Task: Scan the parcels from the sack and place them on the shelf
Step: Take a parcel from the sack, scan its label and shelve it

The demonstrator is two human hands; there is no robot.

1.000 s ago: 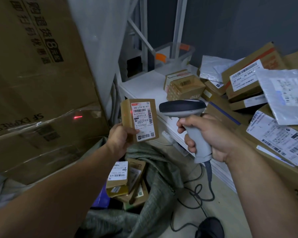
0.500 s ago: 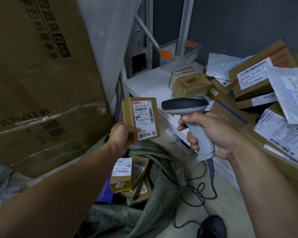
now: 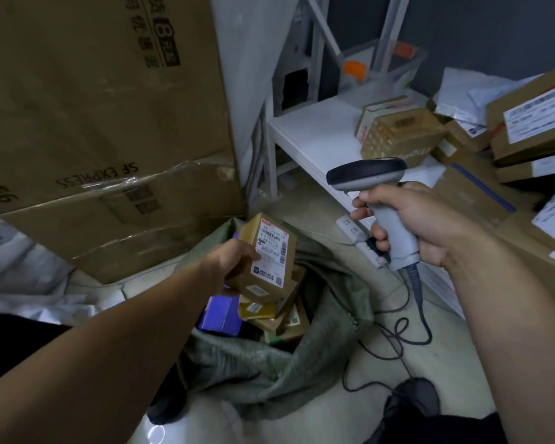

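Left hand [image 3: 234, 262] grip: fingers curled round small parcel [image 3: 266, 254], label up, tilted, just above open sack [image 3: 318, 357] mouth. Right hand [image 3: 414, 219] grip wraps scanner [image 3: 369, 174] handle, head near shelf [image 3: 314, 136] front edge. White board shows at shelf's left end; boxes [image 3: 398, 133] crowd right. Big carton [image 3: 93, 123] walls left side.

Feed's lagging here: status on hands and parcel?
Left hand grips parcel over open sack. Right hand grips scanner. Nothing blocking bare shelf corner.
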